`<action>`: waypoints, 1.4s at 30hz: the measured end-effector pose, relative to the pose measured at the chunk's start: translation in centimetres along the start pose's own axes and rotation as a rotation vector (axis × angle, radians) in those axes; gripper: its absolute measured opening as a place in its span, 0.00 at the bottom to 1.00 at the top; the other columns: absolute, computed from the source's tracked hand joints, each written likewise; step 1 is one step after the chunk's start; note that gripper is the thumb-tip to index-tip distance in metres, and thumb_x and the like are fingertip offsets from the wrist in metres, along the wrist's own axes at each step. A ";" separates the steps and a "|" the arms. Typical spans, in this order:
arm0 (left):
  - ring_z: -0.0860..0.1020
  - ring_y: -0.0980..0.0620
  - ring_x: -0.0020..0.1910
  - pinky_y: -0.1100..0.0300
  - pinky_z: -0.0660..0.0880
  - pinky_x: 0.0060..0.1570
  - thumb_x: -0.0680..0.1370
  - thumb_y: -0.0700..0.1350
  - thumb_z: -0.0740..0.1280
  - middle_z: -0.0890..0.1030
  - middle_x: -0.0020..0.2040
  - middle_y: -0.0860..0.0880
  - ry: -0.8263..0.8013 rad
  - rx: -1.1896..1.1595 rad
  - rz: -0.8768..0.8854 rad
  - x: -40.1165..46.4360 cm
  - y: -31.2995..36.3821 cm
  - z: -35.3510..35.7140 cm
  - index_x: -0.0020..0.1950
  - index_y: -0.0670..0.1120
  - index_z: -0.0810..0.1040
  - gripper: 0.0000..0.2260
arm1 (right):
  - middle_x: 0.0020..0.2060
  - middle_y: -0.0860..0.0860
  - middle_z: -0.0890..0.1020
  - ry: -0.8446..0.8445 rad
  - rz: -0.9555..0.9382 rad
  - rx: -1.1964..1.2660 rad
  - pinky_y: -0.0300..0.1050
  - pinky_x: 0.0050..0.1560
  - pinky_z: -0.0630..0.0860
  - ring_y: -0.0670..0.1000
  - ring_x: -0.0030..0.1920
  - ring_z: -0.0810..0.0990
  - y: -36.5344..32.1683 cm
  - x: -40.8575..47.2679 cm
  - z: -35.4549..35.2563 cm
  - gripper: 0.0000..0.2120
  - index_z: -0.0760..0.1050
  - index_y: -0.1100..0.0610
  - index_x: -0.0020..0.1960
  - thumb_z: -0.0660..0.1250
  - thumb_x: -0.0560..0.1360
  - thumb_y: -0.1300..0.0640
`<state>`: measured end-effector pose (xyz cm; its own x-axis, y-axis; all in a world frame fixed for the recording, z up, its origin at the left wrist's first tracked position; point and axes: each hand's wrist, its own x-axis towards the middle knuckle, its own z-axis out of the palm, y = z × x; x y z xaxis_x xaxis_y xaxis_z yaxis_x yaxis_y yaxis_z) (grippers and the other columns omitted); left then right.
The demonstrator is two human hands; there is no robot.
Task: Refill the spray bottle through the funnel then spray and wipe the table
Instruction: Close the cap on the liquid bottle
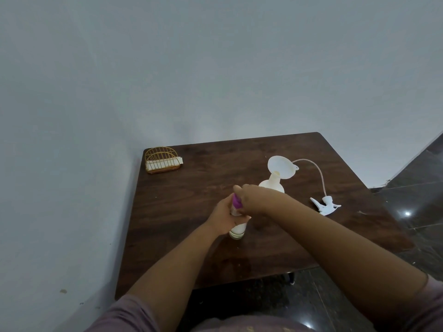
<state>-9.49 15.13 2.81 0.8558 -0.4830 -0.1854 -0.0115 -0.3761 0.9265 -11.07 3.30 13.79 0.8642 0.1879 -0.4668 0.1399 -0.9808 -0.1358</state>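
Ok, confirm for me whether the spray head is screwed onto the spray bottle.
No: the spray head lies on the table, apart from the spray bottle, whose neck holds the funnel.

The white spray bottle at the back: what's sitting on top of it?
A pale funnel sits tilted in the neck of the spray bottle. Its trigger head lies apart on the table. The right hand covers the bottle's lower part; its contents can't be seen.
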 end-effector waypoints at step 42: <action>0.77 0.59 0.53 0.66 0.75 0.51 0.72 0.40 0.74 0.79 0.52 0.58 -0.041 -0.035 -0.008 0.0 0.2 -0.2 0.59 0.57 0.72 0.21 | 0.55 0.57 0.77 0.015 0.006 -0.135 0.49 0.54 0.75 0.56 0.54 0.78 -1.0 -0.2 -0.9 0.25 0.64 0.58 0.68 0.69 0.74 0.54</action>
<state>-9.38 15.18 3.03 0.8341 -0.5121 -0.2051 0.0140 -0.3520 0.9359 -10.96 4.19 14.81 0.8722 0.1826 -0.4539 0.1978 -0.9801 -0.0141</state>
